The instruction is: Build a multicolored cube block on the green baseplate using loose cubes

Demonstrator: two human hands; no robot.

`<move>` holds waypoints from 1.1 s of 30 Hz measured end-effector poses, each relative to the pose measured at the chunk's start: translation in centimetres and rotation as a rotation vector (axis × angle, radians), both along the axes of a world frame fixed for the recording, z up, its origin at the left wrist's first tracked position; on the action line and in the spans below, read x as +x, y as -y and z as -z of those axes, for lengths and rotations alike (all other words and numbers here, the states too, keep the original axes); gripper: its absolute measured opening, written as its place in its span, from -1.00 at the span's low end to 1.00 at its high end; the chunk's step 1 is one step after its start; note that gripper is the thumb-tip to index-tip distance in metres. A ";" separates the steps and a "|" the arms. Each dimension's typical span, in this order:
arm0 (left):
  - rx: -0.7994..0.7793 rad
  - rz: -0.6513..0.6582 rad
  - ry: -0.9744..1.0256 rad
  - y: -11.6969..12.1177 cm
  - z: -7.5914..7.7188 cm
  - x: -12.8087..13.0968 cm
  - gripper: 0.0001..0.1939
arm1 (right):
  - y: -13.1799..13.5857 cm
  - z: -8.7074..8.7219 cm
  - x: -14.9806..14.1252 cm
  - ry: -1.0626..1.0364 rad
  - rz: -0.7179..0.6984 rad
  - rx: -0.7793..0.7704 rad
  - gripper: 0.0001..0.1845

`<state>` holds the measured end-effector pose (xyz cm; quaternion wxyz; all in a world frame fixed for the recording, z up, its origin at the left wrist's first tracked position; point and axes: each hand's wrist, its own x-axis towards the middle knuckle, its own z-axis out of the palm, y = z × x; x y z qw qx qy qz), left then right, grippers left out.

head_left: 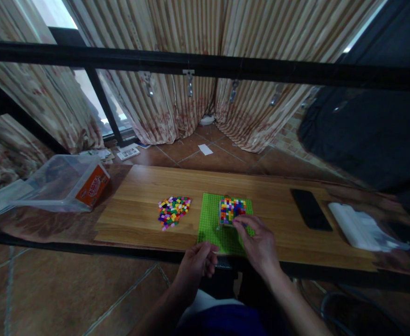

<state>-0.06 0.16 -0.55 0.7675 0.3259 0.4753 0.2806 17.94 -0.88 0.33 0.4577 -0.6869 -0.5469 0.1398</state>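
Observation:
A green studded baseplate (210, 215) lies on the wooden board. On its upper right stands a block of many-coloured toy bricks (227, 210), packed closely in rows. My right hand (260, 241) reaches over the plate, thumb and forefinger pinched at the block's lower right edge; whatever sits between the fingertips is too small to make out. Just off the plate's near edge, my left hand (198, 260) is held with curled fingers, and its contents, if any, are hidden. Left of the plate lies a loose pile of small coloured bricks (174, 211).
A clear plastic bin (59, 179) with an orange label stands at the left. To the right lie a black phone (310, 209) and a white plastic-wrapped roll (352, 227). A dark metal bar (205, 64) crosses above the table, with curtains (177, 107) behind.

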 end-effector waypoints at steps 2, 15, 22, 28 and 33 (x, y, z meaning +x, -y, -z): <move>-0.016 0.006 -0.035 0.2 0.2 -0.1 -0.55 | -1.1 0.2 1.7 0.150 0.054 0.030 -0.67; -0.034 0.022 -0.072 0.2 1.5 -0.6 -0.59 | -4.0 1.2 3.1 0.602 0.080 0.022 -0.64; -0.035 0.029 -0.095 0.4 0.8 -0.4 -0.67 | -4.3 1.4 3.5 0.603 0.062 0.034 -0.72; -0.034 0.030 -0.103 0.3 0.9 -0.6 -0.67 | -3.5 1.8 3.1 0.599 0.133 0.084 -0.69; -0.029 0.034 -0.106 0.4 1.0 -0.6 -0.69 | -3.2 1.8 2.7 0.639 0.126 0.079 -0.69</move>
